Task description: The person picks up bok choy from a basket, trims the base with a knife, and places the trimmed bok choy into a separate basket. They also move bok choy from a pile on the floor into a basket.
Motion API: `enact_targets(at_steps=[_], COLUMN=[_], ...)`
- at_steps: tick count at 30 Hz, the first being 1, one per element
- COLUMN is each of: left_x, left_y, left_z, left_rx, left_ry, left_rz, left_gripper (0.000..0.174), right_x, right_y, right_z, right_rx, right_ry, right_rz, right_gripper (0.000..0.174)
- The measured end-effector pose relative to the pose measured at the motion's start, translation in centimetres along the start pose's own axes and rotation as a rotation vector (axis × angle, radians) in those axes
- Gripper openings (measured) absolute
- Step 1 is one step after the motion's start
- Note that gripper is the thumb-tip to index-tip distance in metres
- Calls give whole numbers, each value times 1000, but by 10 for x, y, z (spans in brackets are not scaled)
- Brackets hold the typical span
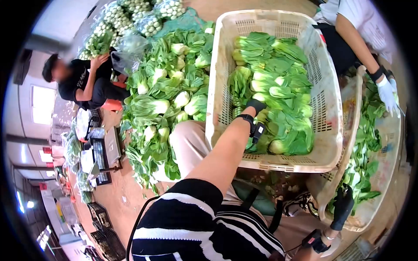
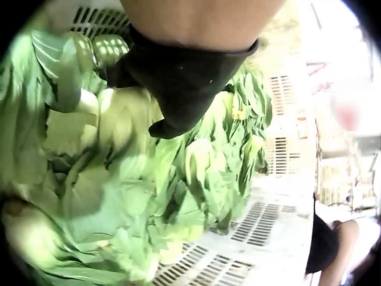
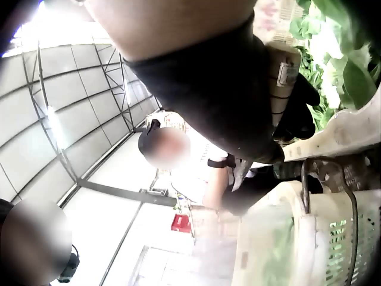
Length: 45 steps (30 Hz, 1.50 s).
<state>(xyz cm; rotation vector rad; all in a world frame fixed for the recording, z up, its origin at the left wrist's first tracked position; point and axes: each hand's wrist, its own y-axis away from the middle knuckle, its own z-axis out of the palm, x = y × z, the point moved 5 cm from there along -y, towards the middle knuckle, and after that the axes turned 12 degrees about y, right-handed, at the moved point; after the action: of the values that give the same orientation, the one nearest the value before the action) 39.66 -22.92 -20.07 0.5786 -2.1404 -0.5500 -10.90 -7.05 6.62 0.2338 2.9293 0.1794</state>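
Observation:
Several green bok choy [image 1: 283, 91] lie in rows in a large white plastic crate [image 1: 272, 15]. My left hand [image 1: 257, 105], in a black glove, reaches in at the crate's left part. The left wrist view shows this hand [image 2: 184, 83] with thumb and fingers about the pale base of a bok choy [image 2: 122, 116]. My right hand [image 1: 343, 203], also black-gloved, is beside a second basket of greens [image 1: 359, 174]. In the right wrist view the right hand [image 3: 214, 89] has its fingers curled round a tan object [image 3: 282, 83] with a small label.
A big heap of bok choy [image 1: 165, 95] lies left of the crate. A seated person [image 1: 82, 85] handles greens at the far left. At the upper right, another person's white-gloved hand [image 1: 386, 93] is near the second basket. Black crates [image 1: 104, 243] stand on the floor.

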Motion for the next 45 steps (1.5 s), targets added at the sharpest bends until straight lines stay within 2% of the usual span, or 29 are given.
enact_targets(at_steps=[2, 3, 4, 7, 9, 10, 12, 14, 15, 17, 19, 21, 22, 25, 26, 28, 29, 30, 31, 32, 34, 35, 36, 38, 40, 41, 42, 44, 45], left_x=[25, 30, 18, 0, 9, 11, 14, 26, 33, 21, 22, 32, 39, 108, 127, 162, 182, 203, 225, 244, 270, 281, 288, 296, 299, 301, 299, 296, 293], left_y=[52, 56, 46, 36, 34, 43, 56, 71, 81, 66, 69, 80, 85, 142, 162, 215, 245, 275, 304, 332, 374, 392, 407, 418, 419, 419, 418, 410, 401], left_z=[-14, -15, -10, -9, -6, -11, -15, -22, -26, -20, -21, -28, -29, -42, -42, -41, -43, -41, -42, -42, -34, -27, -20, -2, 11, 13, 11, 4, 14], left_rx=[9, 19, -61, -55, -99, 69, -64, -175, -133, -54, 16, 121, 118, 251, 222, 261, 296, 304, 292, 279, 295, 270, 255, 249, 113, 33, -3, 219, 22], left_ry=[-9, -194, -176, -114, -403, -311, -109, -63, 21, -63, -82, -35, -35, -157, -185, -168, -130, -84, -30, 31, 72, 106, 132, 97, 261, 294, 232, -74, -64], left_rz=[-229, -119, -170, -146, 65, 194, 34, 1, -44, -17, 4, 172, 183, 596, 684, 823, 958, 1106, 1167, 1227, 1358, 1372, 1379, 1432, 1454, 1430, 1413, 1485, 1398], left_gripper=[48, 49, 57, 62, 66, 83, 87, 85, 84, 82, 80, 82, 82, 76, 75, 74, 73, 72, 73, 74, 77, 81, 84, 92, 98, 104, 106, 109, 110], right_x=[-1, -13, -20, -24, -35, -34, -14, -4, -8, -24, -20, -22, -22, -21, -21, -48, -57, -73, -100, -108, -132, -136, -138, -128, -112, -103, -101, -96, -96], right_y=[2, 7, 8, 15, 21, 19, 17, 14, 13, 17, 13, 15, 14, 20, 22, 29, 27, 26, 34, 28, 37, 41, 45, 35, 36, 32, 38, 45, 47], right_z=[1, -7, -11, -16, -25, -24, -15, -8, -9, -19, -16, -21, -23, -27, -27, -33, -26, -21, -37, -26, -40, -41, -51, -45, -35, -19, -25, -27, -28], right_rx=[13, 2, -10, 38, 97, 116, 33, 41, 59, 136, 81, 14, 23, 123, 170, 66, 111, 159, 64, 87, 399, 324, 399, 231, -113, -40, -138, -198, -261], right_ry=[-11, -26, -43, -85, -106, -106, -182, -67, -86, -120, -104, -136, -135, -72, -53, -390, -515, -846, -845, -836, -715, -779, -755, -1098, -1350, -1436, -1502, -1626, -1575], right_rz=[-5, -7, -7, -56, -128, -131, -21, -53, -96, -212, -142, -60, -54, -97, -124, 39, -25, -139, -129, -256, -543, -510, -527, -545, -331, -307, -234, -253, -299], right_gripper=[28, 28, 28, 26, 25, 25, 26, 27, 29, 31, 31, 31, 31, 30, 31, 32, 44, 57, 67, 70, 82, 83, 80, 71, 60, 49, 43, 40, 43])
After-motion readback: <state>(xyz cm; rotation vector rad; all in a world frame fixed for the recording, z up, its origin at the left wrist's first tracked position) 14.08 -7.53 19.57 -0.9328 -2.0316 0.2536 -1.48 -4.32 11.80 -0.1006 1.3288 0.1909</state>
